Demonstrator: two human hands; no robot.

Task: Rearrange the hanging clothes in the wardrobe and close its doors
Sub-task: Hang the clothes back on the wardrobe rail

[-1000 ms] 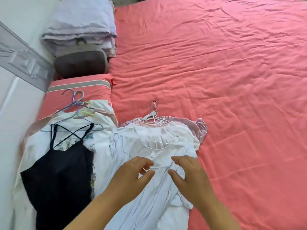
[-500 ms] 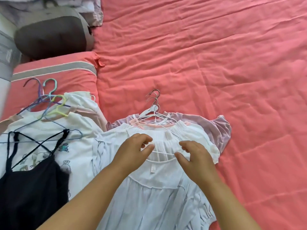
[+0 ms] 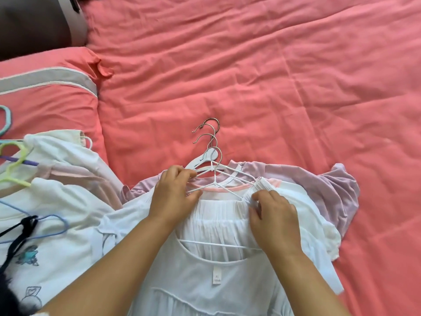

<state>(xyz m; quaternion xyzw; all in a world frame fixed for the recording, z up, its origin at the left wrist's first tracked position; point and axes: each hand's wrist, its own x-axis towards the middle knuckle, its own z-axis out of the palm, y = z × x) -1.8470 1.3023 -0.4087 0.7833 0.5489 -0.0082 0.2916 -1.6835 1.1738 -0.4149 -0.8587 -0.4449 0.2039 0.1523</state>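
Note:
A white pleated blouse point(image 3: 218, 224) on a white wire hanger point(image 3: 214, 172) lies on top of a stack on the bed. Under it are a pink-collared top and a lilac top point(image 3: 328, 188), each on its own hanger; their hooks point(image 3: 210, 128) point up the bed. My left hand point(image 3: 175, 192) pinches the hanger's left arm at the blouse's shoulder. My right hand point(image 3: 273, 217) grips the gathered white neckline on the right. A second pile of white clothes point(image 3: 57, 201) with coloured hangers lies to the left. No wardrobe is in view.
The coral bedsheet point(image 3: 273, 76) spreads wide above and to the right. A coral pillow point(image 3: 50, 92) with a grey stripe lies at the left, a dark grey cushion point(image 3: 38, 21) beyond it. Black straps point(image 3: 20, 226) of a dark garment cross the left pile.
The camera has dropped closer to the stack. Both hands slid up from the blouse's front to its neckline; the left now holds the hanger, the right the gathered collar.

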